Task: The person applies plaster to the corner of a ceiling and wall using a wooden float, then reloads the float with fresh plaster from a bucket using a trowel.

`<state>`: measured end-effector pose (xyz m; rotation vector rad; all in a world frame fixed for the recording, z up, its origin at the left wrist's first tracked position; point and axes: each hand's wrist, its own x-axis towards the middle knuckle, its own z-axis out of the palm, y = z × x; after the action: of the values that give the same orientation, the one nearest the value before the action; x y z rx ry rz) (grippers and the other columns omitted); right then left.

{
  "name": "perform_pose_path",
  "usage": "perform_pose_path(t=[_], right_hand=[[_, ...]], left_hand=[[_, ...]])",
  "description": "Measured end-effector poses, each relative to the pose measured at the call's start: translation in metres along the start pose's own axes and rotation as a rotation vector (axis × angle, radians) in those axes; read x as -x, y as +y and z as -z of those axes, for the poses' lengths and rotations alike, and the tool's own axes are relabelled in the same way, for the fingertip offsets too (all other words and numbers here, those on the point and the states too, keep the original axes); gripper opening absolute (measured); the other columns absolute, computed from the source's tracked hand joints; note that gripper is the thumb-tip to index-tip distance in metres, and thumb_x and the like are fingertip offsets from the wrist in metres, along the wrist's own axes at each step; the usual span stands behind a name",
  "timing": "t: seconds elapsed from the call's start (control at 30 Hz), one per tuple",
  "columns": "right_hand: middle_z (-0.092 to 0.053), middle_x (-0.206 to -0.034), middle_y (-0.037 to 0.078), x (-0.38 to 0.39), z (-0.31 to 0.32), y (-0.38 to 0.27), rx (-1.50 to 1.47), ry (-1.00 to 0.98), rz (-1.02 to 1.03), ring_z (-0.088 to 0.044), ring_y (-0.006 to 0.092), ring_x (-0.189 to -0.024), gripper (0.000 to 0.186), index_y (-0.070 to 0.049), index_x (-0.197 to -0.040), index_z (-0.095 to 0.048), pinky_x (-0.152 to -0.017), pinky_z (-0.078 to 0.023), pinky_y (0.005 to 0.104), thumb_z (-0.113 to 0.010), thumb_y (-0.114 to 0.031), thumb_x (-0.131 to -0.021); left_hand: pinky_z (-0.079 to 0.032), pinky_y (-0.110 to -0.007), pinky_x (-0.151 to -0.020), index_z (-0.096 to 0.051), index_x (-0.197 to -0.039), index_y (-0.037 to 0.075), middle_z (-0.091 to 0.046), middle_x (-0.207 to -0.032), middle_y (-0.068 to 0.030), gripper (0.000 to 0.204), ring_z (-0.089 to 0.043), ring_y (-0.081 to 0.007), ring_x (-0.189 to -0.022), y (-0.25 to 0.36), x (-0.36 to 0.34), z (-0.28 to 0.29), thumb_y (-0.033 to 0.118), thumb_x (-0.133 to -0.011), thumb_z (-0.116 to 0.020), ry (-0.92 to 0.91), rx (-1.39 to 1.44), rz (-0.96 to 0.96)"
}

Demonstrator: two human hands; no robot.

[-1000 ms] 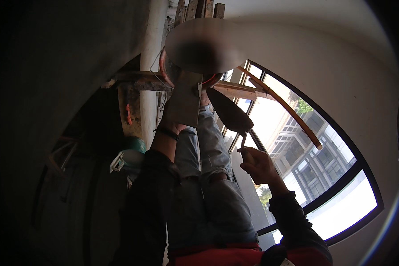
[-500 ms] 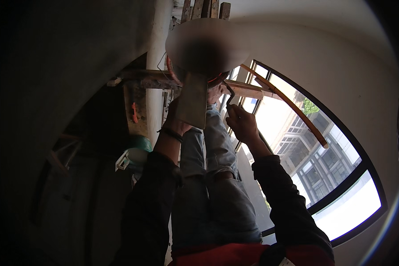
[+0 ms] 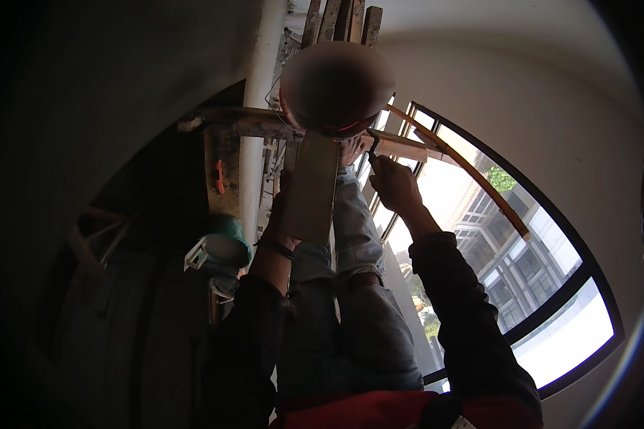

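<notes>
- Left hand [image 3: 283,214] is raised overhead, fingers wrapped around the edge of a flat grey board [image 3: 311,187], holding it upright against the underside of the wooden staging.
- Right hand [image 3: 393,184] is closed round a thin dark tool [image 3: 373,145]; its tip points up at the timber rail [image 3: 408,146] just beside the board's top end. What kind of tool it is cannot be told, the backlight is too strong.
- A second person stands above on the wooden scaffold [image 3: 236,125], legs in jeans [image 3: 354,236] hanging down between the two arms; their hand sits near the board's top.
- Judgement: the board looks lifted into position but not let go of, so fixing or handing over seems unfinished.
- Green bucket [image 3: 229,247] hangs left of the arms, well apart from both hands.
- Large arched window [image 3: 537,272] at right, bright.
</notes>
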<state>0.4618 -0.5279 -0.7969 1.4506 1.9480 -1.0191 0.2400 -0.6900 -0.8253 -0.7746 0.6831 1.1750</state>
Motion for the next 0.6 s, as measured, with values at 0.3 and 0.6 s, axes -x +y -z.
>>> perform_pose_path(t=[0.3, 0.6], right_hand=[[-0.061, -0.115, 0.033, -0.023, 0.026, -0.049, 0.388, -0.111, 0.093, -0.066, 0.0424, -0.103, 0.055, -0.002, -0.141, -0.048, -0.086, -0.056, 0.0496, -0.053, 0.004, -0.087], [-0.062, -0.130, 0.018, -0.063, -0.018, -0.045, 0.629, 0.253, 0.252, -0.064, 0.0377, -0.112, 0.049, -0.013, -0.140, -0.054, -0.097, -0.053, 0.0484, -0.062, -0.014, -0.091]], left_hand=[[-0.054, -0.042, -0.089, -0.060, -0.124, 0.003, -0.065, -0.119, -0.0161, 0.031, -0.065, -0.0310, -0.106, -0.016, 0.120, 0.142, 0.017, -0.097, -0.053, 0.228, -1.264, -0.564], [-0.044, -0.050, -0.103, -0.058, -0.127, 0.000, -0.060, -0.125, -0.0233, 0.038, -0.057, -0.0412, -0.117, -0.038, 0.138, 0.151, 0.011, -0.091, -0.057, 0.453, -2.283, -0.840]])
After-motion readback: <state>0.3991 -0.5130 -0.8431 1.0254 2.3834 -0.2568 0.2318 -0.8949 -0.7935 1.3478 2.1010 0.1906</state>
